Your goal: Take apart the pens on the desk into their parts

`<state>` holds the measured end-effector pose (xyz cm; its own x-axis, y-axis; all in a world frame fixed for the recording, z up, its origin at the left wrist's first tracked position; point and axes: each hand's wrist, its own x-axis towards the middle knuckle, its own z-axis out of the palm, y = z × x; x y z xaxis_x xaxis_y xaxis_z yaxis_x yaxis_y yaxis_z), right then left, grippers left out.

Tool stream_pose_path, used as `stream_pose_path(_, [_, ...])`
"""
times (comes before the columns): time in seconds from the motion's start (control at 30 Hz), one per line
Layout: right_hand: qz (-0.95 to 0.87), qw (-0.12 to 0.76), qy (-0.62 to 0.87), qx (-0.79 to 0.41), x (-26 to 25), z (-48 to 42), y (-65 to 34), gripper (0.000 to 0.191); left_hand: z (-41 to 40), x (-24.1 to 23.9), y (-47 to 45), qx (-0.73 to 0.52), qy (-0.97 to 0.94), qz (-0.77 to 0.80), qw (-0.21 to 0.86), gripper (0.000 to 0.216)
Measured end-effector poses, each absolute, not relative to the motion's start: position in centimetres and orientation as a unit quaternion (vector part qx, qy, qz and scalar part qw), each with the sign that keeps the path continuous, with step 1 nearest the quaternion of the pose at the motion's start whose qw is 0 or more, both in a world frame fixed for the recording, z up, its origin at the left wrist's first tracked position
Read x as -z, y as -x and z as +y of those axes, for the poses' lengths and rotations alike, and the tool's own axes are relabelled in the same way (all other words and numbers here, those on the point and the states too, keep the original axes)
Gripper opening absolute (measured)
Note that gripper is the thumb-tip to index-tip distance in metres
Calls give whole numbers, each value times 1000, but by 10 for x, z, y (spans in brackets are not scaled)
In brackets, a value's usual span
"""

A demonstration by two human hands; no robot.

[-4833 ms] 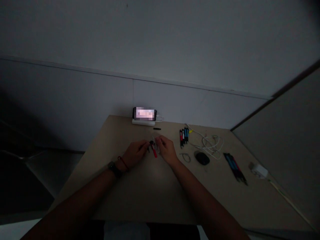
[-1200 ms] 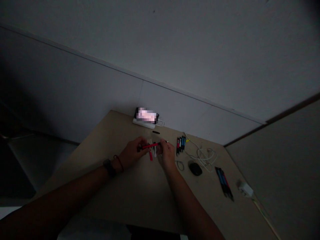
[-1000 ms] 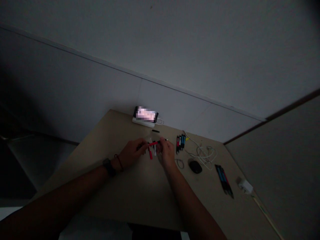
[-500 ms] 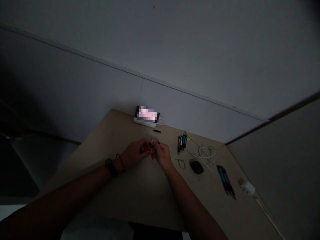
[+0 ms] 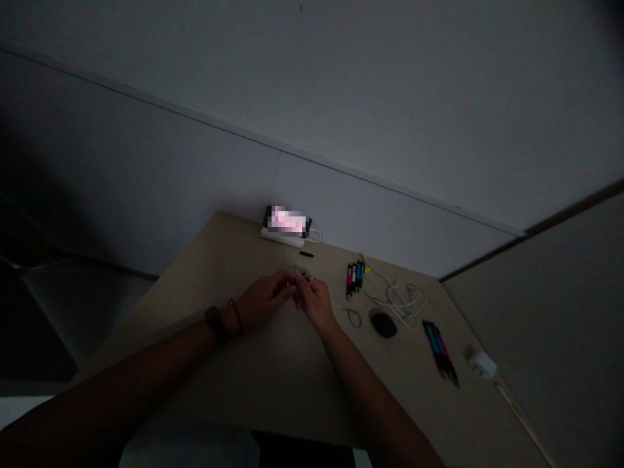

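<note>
My left hand (image 5: 266, 294) and my right hand (image 5: 314, 299) meet above the desk, fingertips close together. Both are closed in a pinch around small parts of a pen (image 5: 297, 270), whose thin, pale tip sticks up between them. A bit of red shows under my right fingers, and the rest of the pen is covered by the fingers. Just beyond the hands, a short black pen piece (image 5: 307, 254) lies on the desk.
Behind stands a lit phone (image 5: 287, 222) on a white base (image 5: 281, 238). To the right are several pens (image 5: 355, 278), a white cable (image 5: 400, 305), a small cable loop (image 5: 354, 318), a black mouse (image 5: 383, 324), more pens (image 5: 441, 351) and a white plug (image 5: 482, 364).
My left fingers have closed in toward my right ones. The red part that showed in my left hand is now mostly hidden. Things on the desk stay put.
</note>
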<state>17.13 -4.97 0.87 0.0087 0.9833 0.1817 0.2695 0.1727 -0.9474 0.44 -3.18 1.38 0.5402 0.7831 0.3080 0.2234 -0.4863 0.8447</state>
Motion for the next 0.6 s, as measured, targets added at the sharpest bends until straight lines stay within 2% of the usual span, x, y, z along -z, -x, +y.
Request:
stream_pose_path(0.37, [-583,487,531,-376,-10,-51,-168,62,-31,-13,-4,-356,-778,338,390,18])
stream_pose_path(0.6, [-594,487,524,-368,-8,-50,-171,60,-29,-14,-4,-335,-795,335,380,24])
